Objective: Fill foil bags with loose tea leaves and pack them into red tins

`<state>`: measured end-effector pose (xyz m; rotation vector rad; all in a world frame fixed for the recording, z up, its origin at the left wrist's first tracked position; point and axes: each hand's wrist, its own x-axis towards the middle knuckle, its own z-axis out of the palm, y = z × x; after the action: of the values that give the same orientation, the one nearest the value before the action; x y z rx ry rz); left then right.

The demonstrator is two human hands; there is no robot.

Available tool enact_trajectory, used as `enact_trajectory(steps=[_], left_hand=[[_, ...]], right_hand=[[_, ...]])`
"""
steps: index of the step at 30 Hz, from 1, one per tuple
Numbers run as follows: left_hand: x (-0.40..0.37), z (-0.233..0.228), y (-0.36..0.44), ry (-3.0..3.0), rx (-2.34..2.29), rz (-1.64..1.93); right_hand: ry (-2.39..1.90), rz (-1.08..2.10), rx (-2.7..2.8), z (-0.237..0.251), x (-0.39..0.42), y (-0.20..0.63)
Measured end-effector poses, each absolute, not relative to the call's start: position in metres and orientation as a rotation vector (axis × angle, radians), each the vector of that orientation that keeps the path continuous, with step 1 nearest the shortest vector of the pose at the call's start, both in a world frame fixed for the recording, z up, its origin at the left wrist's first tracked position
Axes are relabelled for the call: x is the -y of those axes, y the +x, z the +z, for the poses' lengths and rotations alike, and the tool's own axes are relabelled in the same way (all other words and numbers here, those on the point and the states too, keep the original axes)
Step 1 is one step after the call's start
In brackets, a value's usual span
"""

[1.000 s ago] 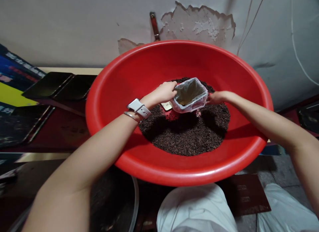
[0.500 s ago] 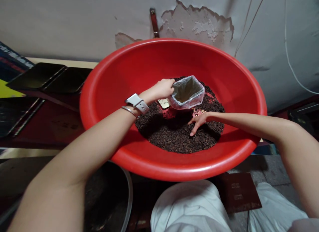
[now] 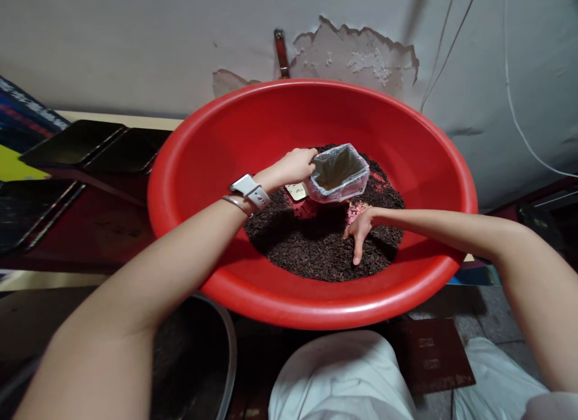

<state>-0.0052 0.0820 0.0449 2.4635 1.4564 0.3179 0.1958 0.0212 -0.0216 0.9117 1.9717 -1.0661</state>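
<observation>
Peeling wall behind red basin (image 3: 189,167): L hand (image 3: 295,166) grips bag (image 3: 338,174) (open-topped), R hand (image 3: 360,227) splayed on dark grains (image 3: 311,251)

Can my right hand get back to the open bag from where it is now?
Probably yes. The right hand lies on the dark loose leaves just below the bag, with nothing between them; the left hand holds the bag's other side.

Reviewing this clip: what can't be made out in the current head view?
- Inside the bag: only its lining shows; the fill, if any, is unclear.
- Left hand: fingertips are hidden at the bag's rim, so the grip is unclear.
- Gold label: print too small.
- Right hand: fingertips press into the dark leaves.
</observation>
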Motion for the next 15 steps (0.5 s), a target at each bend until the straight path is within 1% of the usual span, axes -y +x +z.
enact_trajectory(steps=[3,6,8,11,15], left_hand=[[-0.076,0.052,-0.002,2.449,-1.527,0.211],[-0.072,0.056,0.001,2.461,-1.426,0.249],[-0.072,0.056,0.002,2.464,-1.367,0.28],[-0.072,0.055,0.002,2.46,-1.33,0.305],[-0.071,0.056,0.002,2.453,-1.326,0.328]], right_hand=[[0.928,-1.224,-1.893,-0.029,-0.019,0.193],[0.862,-1.489,-1.789,-0.032,-0.018,0.189],[0.788,-1.659,-1.753,-0.026,-0.019,0.185],[0.706,-1.812,-1.856,-0.001,-0.019,0.178],[0.655,-1.787,-2.215,0.048,-0.02,0.179]])
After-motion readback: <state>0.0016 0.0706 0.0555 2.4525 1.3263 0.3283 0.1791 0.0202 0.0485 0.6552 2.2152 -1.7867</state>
